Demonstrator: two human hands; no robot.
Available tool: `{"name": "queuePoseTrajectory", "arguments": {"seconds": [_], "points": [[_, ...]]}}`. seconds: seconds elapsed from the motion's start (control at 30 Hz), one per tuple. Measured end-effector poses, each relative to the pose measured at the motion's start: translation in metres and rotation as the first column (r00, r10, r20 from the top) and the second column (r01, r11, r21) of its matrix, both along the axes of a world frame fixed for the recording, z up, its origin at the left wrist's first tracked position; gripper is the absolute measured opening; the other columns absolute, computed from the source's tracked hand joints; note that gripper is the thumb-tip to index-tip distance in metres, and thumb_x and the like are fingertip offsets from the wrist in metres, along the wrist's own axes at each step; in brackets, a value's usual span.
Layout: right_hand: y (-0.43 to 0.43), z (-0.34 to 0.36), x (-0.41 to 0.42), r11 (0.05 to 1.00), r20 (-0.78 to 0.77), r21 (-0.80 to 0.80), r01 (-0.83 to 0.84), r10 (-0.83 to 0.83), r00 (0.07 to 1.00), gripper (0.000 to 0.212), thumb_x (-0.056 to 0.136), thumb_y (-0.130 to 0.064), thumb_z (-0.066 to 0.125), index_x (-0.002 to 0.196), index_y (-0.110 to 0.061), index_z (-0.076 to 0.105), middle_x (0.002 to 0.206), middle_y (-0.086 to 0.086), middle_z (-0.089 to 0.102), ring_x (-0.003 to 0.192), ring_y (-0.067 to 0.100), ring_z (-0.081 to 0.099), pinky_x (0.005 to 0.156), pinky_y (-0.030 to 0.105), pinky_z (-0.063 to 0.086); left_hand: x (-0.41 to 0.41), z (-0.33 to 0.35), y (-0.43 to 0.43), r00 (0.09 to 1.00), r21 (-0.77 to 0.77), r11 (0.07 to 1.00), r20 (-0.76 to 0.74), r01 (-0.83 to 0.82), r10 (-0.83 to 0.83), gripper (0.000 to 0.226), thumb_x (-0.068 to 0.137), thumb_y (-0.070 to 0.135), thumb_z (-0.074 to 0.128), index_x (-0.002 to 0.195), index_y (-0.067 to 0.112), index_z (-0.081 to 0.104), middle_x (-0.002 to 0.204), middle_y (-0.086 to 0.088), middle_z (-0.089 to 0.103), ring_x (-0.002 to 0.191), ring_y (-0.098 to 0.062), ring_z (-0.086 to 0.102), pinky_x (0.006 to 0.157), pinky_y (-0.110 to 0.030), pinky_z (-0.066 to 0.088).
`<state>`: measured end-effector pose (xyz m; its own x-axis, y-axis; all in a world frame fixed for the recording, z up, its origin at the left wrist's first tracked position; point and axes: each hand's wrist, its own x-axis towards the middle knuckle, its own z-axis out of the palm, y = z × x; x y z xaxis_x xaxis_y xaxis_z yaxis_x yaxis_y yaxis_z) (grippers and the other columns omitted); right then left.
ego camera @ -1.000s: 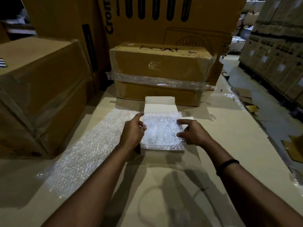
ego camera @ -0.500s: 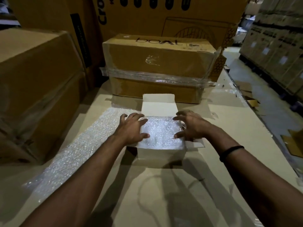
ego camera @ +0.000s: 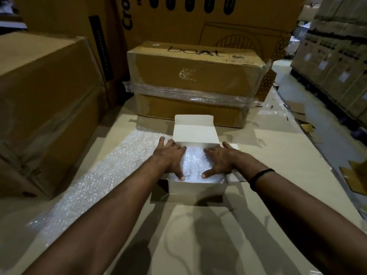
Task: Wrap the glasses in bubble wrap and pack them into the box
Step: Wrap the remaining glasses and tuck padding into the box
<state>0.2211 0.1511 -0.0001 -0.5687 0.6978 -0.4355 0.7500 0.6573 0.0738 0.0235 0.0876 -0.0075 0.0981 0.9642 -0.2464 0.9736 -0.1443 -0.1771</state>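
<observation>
Cardboard-covered work surface fills the lower view, dim light. Tall printed carton stands at the far end, lettering cut off by the frame. Plain brown carton sits along the left edge. Carton marked "boAt" stands in front of the printed one, banded round its middle with clear stretch film. Rows of stacked cartons across the aisle, far right.

Loose bubble wrap sheet lies flat on the surface, left of centre, its far end reaching the small box.

Small white box stands at centre, just in front of the "boAt" carton but apart from it. Lid flap stands up at the far side; side flaps are folded outward.

Bubble-wrapped bundle sits inside the white box, filling the opening. Glasses cannot be made out through the wrap.

Left hand: fingers straight and spread, palm down on the bundle's left part. Right hand: same posture on the right part, thumb pointing inward. Neither grips anything.

Black wristband on the right wrist.
</observation>
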Motion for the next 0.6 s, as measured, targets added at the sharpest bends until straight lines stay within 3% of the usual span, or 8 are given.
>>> {"name": "queuePoseTrajectory", "arguments": {"seconds": [0.1, 0.23, 0.47, 0.6], "points": [[0.004, 0.010, 0.012, 0.999, -0.031, 0.049, -0.003, 0.004, 0.999, 0.117, 0.067, -0.083, 0.055, 0.154, -0.020, 0.011, 0.161, -0.002, 0.016, 0.149, 0.015, 0.010, 0.117, 0.053, -0.011, -0.010, 0.007, -0.004, 0.998, 0.024, 1.000, 0.053, -0.019, 0.017, 0.117, 0.063, 0.073, 0.070, 0.154, 0.021, 0.017, 0.160, -0.003, 0.023, 0.148, -0.028, 0.009, 0.115, -0.057, -0.003], [0.004, 0.010, 0.021, 0.995, 0.129, 0.068, -0.072, 0.063, 0.990, 0.110, 0.067, -0.082, 0.056, 0.153, -0.024, 0.020, 0.161, -0.007, 0.018, 0.149, 0.014, 0.002, 0.113, 0.059, -0.015, -0.016, 0.008, -0.008, 1.000, 0.002, 1.000, 0.014, -0.022, 0.022, 0.116, 0.065, 0.068, 0.072, 0.154, 0.021, 0.016, 0.160, -0.002, 0.023, 0.149, -0.027, 0.007, 0.115, -0.058, -0.004], [-0.006, 0.003, 0.013, 0.989, 0.208, 0.105, -0.107, 0.083, 0.975, 0.101, 0.074, -0.080, 0.051, 0.151, -0.020, 0.025, 0.160, -0.004, 0.019, 0.149, 0.023, -0.005, 0.112, 0.062, -0.013, -0.006, -0.002, -0.002, 0.998, -0.042, 0.998, -0.041, -0.045, 0.043, 0.121, 0.062, 0.068, 0.075, 0.153, 0.016, 0.016, 0.160, -0.009, 0.021, 0.148, -0.032, 0.006, 0.114, -0.060, -0.006], [-0.008, 0.011, 0.023, 0.994, 0.065, 0.080, -0.077, 0.072, 0.995, 0.098, 0.074, -0.076, 0.056, 0.150, -0.021, 0.027, 0.159, -0.002, 0.024, 0.149, 0.018, 0.006, 0.116, 0.056, -0.010, -0.008, 0.003, -0.010, 0.997, 0.047, 0.997, 0.042, -0.065, 0.063, 0.116, 0.063, 0.065, 0.076, 0.153, 0.020, 0.016, 0.160, -0.004, 0.022, 0.148, -0.028, 0.008, 0.115, -0.057, -0.003]]}}
